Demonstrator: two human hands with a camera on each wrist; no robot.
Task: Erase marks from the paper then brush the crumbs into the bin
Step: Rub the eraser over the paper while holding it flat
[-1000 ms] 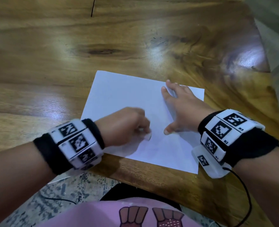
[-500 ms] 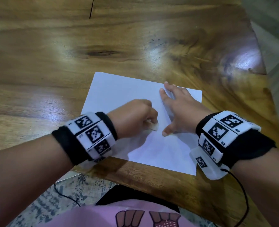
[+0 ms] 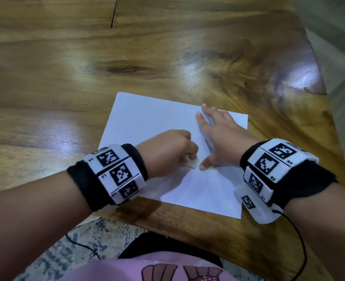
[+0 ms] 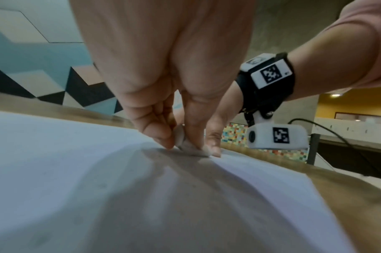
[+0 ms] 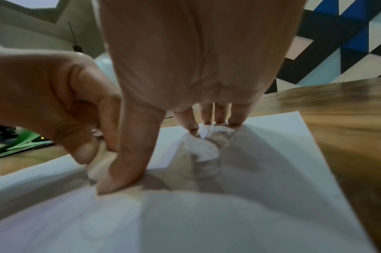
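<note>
A white sheet of paper (image 3: 147, 122) lies on the wooden table (image 3: 66, 82) near its front edge. My left hand (image 3: 167, 151) pinches a small pale eraser (image 3: 192, 163) and presses it onto the middle of the sheet; the eraser (image 4: 190, 146) shows between thumb and fingertips in the left wrist view. My right hand (image 3: 218, 136) lies flat on the paper with fingers spread, its thumb just right of the eraser. Faint pencil loops (image 5: 207, 164) show on the paper (image 5: 272, 154) under the right palm. No bin is in view.
The table's right edge (image 3: 319, 82) drops to a grey floor. The front edge runs just below the sheet, with a patterned rug (image 3: 76, 244) and my pink shirt (image 3: 127, 268) beneath. A black cable (image 3: 301, 240) hangs from the right wrist camera.
My left hand has slid the eraser to the right across the paper, up to the right thumb. The right hand has stayed flat on the sheet.
</note>
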